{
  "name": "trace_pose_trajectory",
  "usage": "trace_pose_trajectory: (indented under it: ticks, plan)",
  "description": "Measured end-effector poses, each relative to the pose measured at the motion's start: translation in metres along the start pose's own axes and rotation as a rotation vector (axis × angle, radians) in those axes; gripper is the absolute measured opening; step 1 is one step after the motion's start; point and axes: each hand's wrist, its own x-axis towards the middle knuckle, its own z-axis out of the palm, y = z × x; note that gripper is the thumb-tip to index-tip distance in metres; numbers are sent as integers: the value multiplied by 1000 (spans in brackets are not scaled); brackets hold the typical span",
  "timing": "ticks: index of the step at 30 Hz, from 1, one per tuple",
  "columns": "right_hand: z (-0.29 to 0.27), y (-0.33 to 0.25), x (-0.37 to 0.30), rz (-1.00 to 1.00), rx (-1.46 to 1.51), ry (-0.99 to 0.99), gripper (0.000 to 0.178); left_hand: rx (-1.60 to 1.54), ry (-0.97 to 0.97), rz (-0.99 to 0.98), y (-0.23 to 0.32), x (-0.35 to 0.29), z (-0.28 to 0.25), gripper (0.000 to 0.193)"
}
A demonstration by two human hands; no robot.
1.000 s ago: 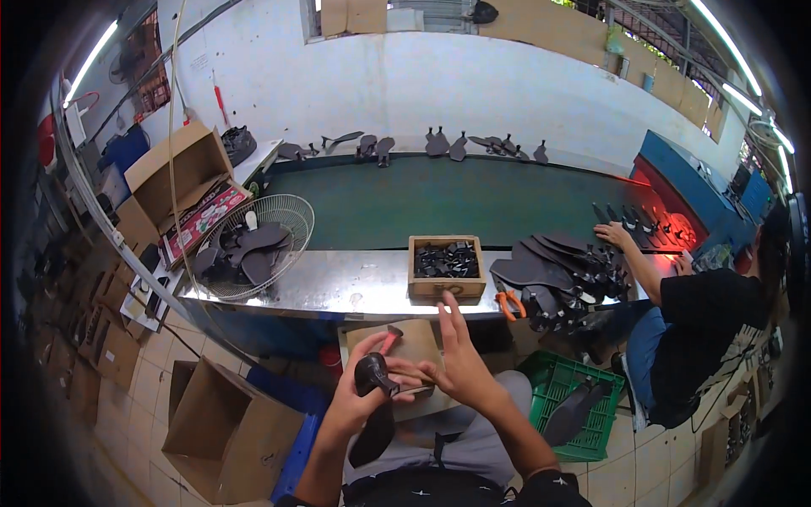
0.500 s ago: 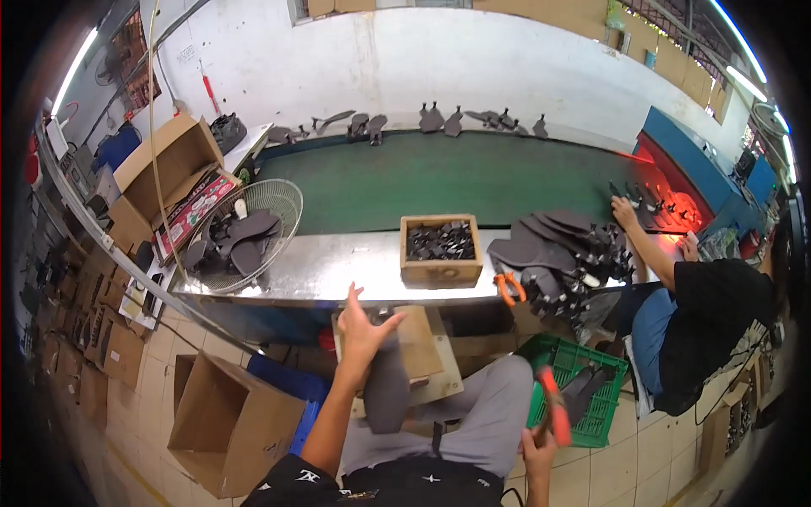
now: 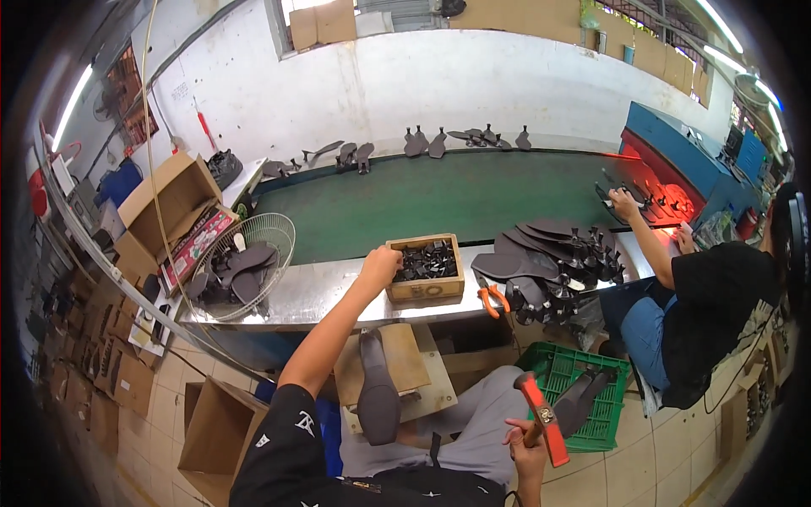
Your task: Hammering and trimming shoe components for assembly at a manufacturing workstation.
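My left hand (image 3: 382,265) is at the left rim of a wooden box (image 3: 427,290) full of small black pieces (image 3: 429,260). Its fingers curl at the rim; what they grip, if anything, is hidden. Low on the right, my right hand (image 3: 529,446) grips a hammer (image 3: 547,420) with an orange-red head by its handle. In front of my lap, a dark grey shoe sole (image 3: 379,397) lies lengthwise on a wooden block on a pale board (image 3: 437,382), with neither hand on it.
Heeled soles (image 3: 541,253) are piled right of the box, beside orange-handled pliers (image 3: 492,300). A wire basket (image 3: 289,245) of soles stands left. A green crate (image 3: 621,372) and a cardboard box (image 3: 211,431) flank me. Across a green conveyor (image 3: 405,194), a co-worker (image 3: 710,296) reaches toward red-lit parts.
My left hand has left the sole and reached forward to the wooden box. The hammer has risen slightly in my right hand, and the view has shifted.
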Motion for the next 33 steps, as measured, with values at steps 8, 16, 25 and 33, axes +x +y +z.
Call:
trace_pose_trajectory:
  ticks: [8, 16, 25, 33]
  plan:
    - [6, -52, 37, 89, 423, -326, 20, -1023, 308, -216, 134, -116, -107, 11]
    - [101, -122, 75, -106, 325, -509, 27, -1212, 431, 20, 193, -195, -168, 13]
    - [151, -99, 89, -113, 247, -480, 17, -695, 520, -225, 116, -201, -106, 28]
    - [209, -46, 150, -237, -100, -612, 22, -760, 326, -290, 50, -201, -49, 26]
